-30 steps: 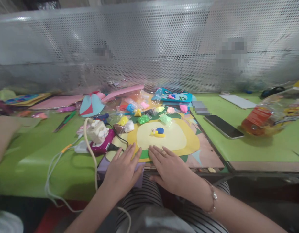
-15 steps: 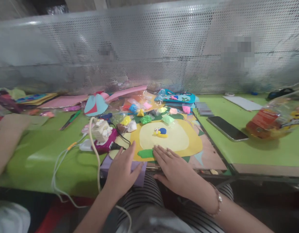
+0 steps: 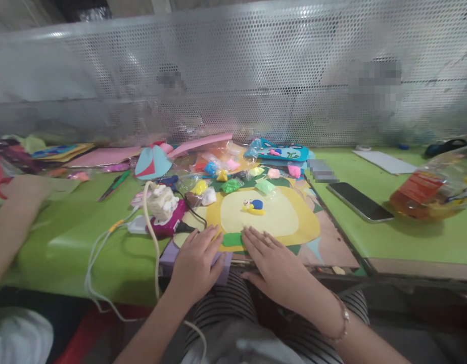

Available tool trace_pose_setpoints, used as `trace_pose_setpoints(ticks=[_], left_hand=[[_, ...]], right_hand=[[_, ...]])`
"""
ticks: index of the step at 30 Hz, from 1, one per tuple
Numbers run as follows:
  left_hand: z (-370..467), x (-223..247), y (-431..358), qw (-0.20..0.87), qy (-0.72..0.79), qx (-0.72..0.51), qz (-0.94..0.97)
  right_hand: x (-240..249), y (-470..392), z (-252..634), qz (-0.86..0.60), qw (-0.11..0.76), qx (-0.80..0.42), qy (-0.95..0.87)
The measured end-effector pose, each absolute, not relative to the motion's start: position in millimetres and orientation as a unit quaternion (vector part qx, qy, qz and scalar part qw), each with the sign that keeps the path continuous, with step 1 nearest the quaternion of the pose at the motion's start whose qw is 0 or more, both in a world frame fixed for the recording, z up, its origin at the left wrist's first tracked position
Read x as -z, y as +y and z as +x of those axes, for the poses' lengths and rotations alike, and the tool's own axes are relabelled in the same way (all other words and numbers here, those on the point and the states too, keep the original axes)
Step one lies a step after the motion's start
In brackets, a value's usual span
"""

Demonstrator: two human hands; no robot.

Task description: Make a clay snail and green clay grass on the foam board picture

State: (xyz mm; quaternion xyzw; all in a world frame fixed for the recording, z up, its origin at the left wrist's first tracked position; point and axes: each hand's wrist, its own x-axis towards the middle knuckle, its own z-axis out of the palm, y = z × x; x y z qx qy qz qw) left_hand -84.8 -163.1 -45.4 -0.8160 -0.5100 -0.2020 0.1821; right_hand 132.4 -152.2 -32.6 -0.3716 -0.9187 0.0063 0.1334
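A flat strip of green modelling clay (image 3: 232, 239) lies along the near edge of a yellow paper sheet (image 3: 307, 222) with a paler middle. My left hand (image 3: 197, 258) rests with fingers outstretched on the strip's left end. On its right end lie the flat fingers of my right hand (image 3: 271, 260), which wears a ring. Beyond them, on the pale middle, sits a small snail-like clay figure (image 3: 255, 206) in blue, yellow and white. The parts of the strip beneath my fingers are hidden.
Bagged clay lumps (image 3: 230, 186) lie behind the sheet. To the left are a purple power adapter (image 3: 167, 222) with cables, and another person's arm (image 3: 19, 217). A phone (image 3: 358, 201) and a plastic bottle (image 3: 419, 194) occupy the right. A perforated metal panel (image 3: 233, 76) stands behind.
My left hand has come down onto the green strip's left end, covering it. My right hand stays on the other end. The view has shifted slightly.
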Motion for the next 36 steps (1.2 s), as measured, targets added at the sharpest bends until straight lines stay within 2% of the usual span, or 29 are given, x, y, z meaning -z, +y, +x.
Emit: trace_pose_setpoints(ticks=[6,13,29,36], left_hand=[[-80.3,45.3,-169.8,0.206,-0.511,0.203,-0.810],[-61.7,42.1,-179.7,0.177,-0.517,0.210,-0.811],[-68.7,38.9,-187.9,0.231,-0.517,0.194,-0.801],[-72.5,37.4,-190.4,0.209,-0.533,0.199,-0.796]], right_hand=[[34.4,-152.4,131.5,-0.373,0.131,0.011,-0.919],[35.3,-153.0,131.6,-0.365,0.138,0.026,-0.920],[34.5,-152.4,132.7,-0.365,0.148,0.016,-0.919],[33.8,-153.2,132.4,-0.366,0.147,0.023,-0.919]])
